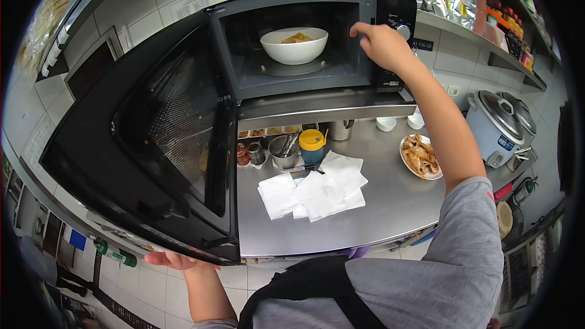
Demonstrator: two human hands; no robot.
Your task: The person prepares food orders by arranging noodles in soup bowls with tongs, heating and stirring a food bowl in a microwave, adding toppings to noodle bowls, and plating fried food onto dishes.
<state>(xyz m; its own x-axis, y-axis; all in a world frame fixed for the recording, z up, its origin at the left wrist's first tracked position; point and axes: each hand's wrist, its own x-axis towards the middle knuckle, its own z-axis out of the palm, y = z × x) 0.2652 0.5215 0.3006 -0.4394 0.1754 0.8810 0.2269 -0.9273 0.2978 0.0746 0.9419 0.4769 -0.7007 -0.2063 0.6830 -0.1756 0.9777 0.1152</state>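
A white bowl (294, 52) with brownish-yellow food (297, 38) stands on the turntable (292, 69) inside the microwave (304, 91). My right hand (384, 47) is at the right side of the microwave opening, beside the control panel, its index finger extended and thumb apart. Nothing shows in it. The microwave door (140, 134) is swung wide open to the left. Below the door's lower edge is my left hand (173, 261), palm up with fingers stretched out. The door partly hides it, and whether it touches the door I cannot tell.
Under the microwave shelf, white napkins (317, 192) lie on the steel counter (292, 234). Behind them stand a yellow-lidded container (312, 141) and a metal pot of utensils (284, 152). At right are a plate of fried food (420, 156), small white bowls (386, 123) and a rice cooker (495, 125).
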